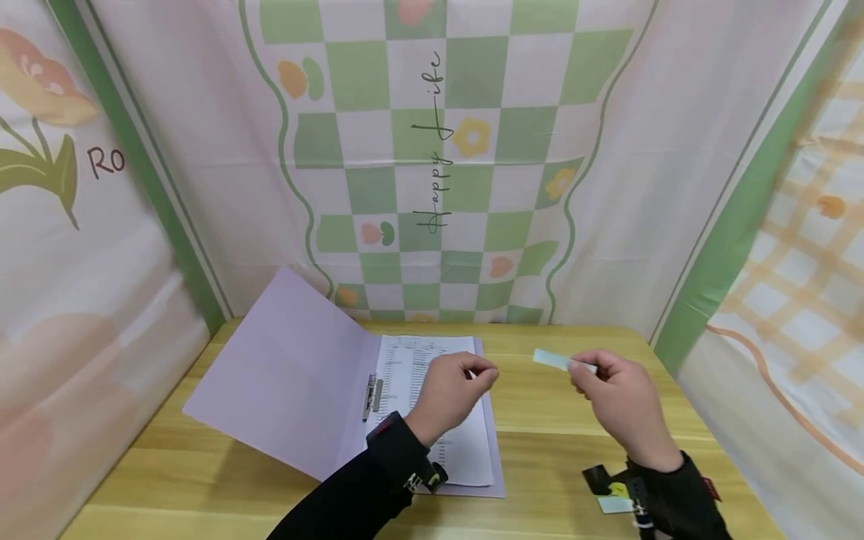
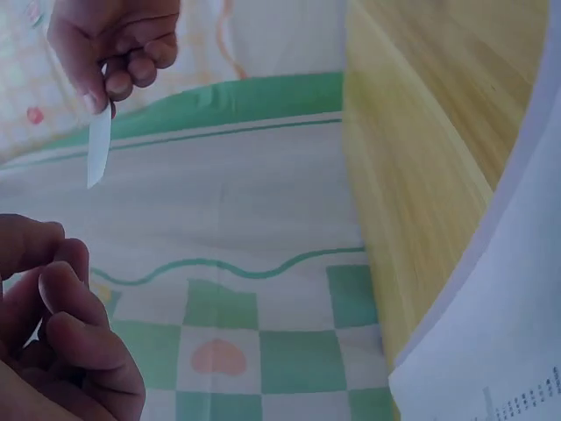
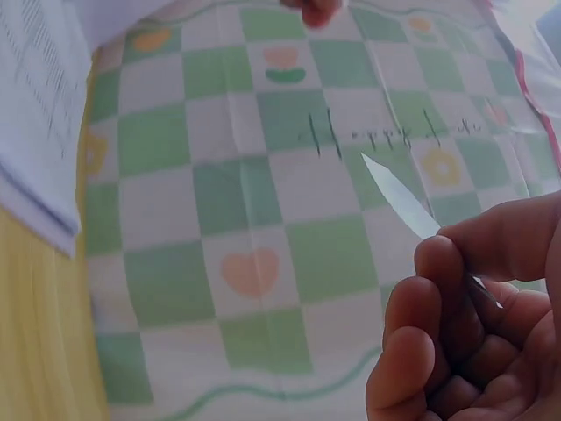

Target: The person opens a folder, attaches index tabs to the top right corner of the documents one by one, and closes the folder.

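Between thumb and fingers, my right hand (image 1: 624, 397) pinches a narrow pale green paper strip (image 1: 550, 358), whose free end points left. The strip (image 3: 399, 195) looks thin and slightly bent in the right wrist view. My left hand (image 1: 448, 390) hovers over the papers in the folder, apart from the strip. Its fingers (image 2: 83, 320) are curled with thumb and fingertips together, and nothing shows between them. A lilac folder (image 1: 290, 375) lies opened on the table, its cover tilted up at the left. Printed sheets (image 1: 466, 457) rest inside, next to a metal clip (image 1: 373, 396).
Another pale green piece (image 1: 613, 505) lies on the wooden table (image 1: 540, 450) by the right wrist, partly hidden by the wrist gear. A patterned curtain (image 1: 418, 187) hangs behind the table and along both sides.
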Tool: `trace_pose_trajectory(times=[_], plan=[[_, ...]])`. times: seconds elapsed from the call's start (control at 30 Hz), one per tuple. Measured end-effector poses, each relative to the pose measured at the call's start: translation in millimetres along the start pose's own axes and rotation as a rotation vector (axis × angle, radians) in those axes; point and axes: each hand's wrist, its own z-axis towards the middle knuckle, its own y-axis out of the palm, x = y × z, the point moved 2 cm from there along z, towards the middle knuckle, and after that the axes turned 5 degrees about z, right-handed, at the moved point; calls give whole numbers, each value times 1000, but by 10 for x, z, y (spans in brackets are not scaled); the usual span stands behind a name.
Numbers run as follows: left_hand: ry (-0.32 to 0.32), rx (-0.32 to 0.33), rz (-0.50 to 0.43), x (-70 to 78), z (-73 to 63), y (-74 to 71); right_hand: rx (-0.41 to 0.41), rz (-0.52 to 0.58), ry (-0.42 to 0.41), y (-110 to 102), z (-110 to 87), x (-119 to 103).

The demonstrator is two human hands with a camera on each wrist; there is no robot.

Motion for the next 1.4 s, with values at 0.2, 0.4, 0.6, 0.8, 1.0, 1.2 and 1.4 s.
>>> trace_pose_trajectory(times=[0.2,0.4,0.6,0.8,1.0,1.2,1.4], plan=[[-114,32,-114,-84,0,-157,-52,98,-39,286,30,-198],[-182,39,-247,-131,28,-234,-75,143,-60,408,48,-322],[-213,39,-298,-140,55,-274,-96,161,-93,467,64,-382],[-228,24,-310,-162,33,-272,-123,163,-110,542,48,-367],[-239,4,-326,-180,-7,-252,-151,176,-107,597,27,-362],[-237,-6,-322,-190,-18,-276,-170,240,-87,648,36,-354],[-334,-16,-383,-220,34,-369,-282,404,-52,835,161,-262]])
